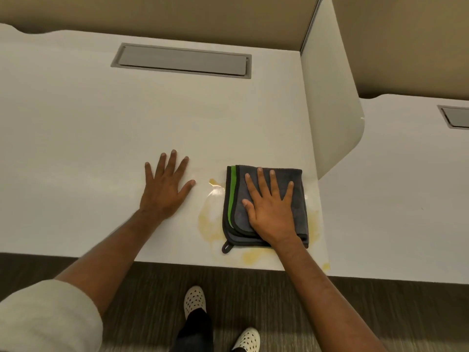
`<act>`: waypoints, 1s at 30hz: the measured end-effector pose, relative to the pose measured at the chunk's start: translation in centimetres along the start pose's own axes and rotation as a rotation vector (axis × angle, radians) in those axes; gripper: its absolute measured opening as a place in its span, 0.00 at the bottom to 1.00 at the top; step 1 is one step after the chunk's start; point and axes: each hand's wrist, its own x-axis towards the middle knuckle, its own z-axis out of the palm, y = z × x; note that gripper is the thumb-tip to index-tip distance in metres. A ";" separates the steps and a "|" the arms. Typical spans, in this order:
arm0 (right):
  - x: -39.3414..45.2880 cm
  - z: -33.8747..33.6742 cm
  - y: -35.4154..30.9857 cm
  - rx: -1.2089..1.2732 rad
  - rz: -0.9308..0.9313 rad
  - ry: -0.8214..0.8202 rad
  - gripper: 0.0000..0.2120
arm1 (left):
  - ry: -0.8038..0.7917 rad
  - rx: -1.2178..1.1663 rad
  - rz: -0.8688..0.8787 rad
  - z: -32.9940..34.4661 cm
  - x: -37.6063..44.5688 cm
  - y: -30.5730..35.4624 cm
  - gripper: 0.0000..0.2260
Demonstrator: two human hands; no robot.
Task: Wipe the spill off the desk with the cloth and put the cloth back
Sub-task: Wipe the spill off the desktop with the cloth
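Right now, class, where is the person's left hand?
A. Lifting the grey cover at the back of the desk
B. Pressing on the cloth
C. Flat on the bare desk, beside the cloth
C: the left hand lies flat on the desk, while the right hand presses the cloth.

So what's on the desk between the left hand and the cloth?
Head view: only bare desk and yellowish spill between left hand and cloth.

Grey cable hatch [181, 60] recessed at back, lid closed. White divider panel [330, 97] stands at right. Second hatch [455, 116] beyond it. Dark striped floor [152, 301]; two white perforated clogs [194, 299].
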 end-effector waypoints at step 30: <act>-1.4 -0.7 2.8 0.029 -0.020 -0.009 0.31 | 0.046 -0.102 -0.006 -0.4 -0.2 0.1 0.31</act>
